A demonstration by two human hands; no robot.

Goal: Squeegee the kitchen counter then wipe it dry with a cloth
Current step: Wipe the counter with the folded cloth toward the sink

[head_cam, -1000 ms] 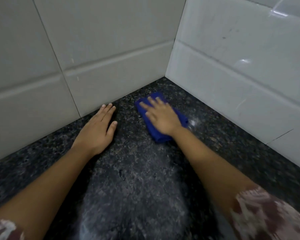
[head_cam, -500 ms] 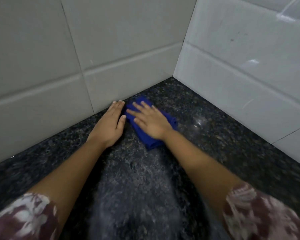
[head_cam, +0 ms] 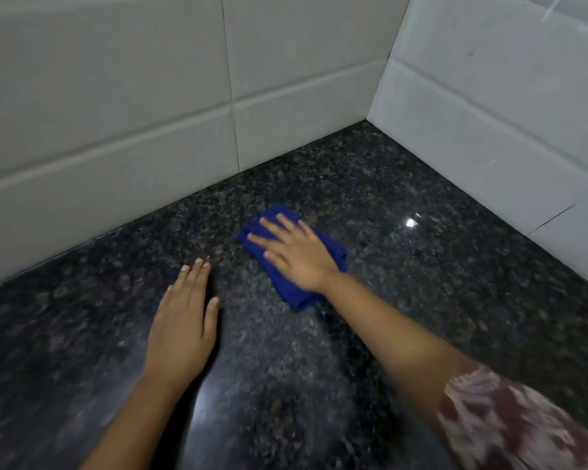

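A folded blue cloth (head_cam: pixel 287 290) lies on the dark speckled granite counter (head_cam: pixel 421 266), some way out from the corner of the two tiled walls. My right hand (head_cam: pixel 294 249) presses flat on top of the cloth with fingers spread, covering most of it. To the left and nearer me, my left hand (head_cam: pixel 184 325) rests palm down on the bare counter, fingers together, holding nothing. No squeegee is in view.
White tiled walls rise at the back (head_cam: pixel 150 113) and on the right (head_cam: pixel 506 113) and meet in a corner. A bright light reflection (head_cam: pixel 410 222) shines on the counter right of the cloth.
Both hands have drawn back from the back wall toward me. The right hand slid the cloth along with it, and the gap between the two hands has widened.
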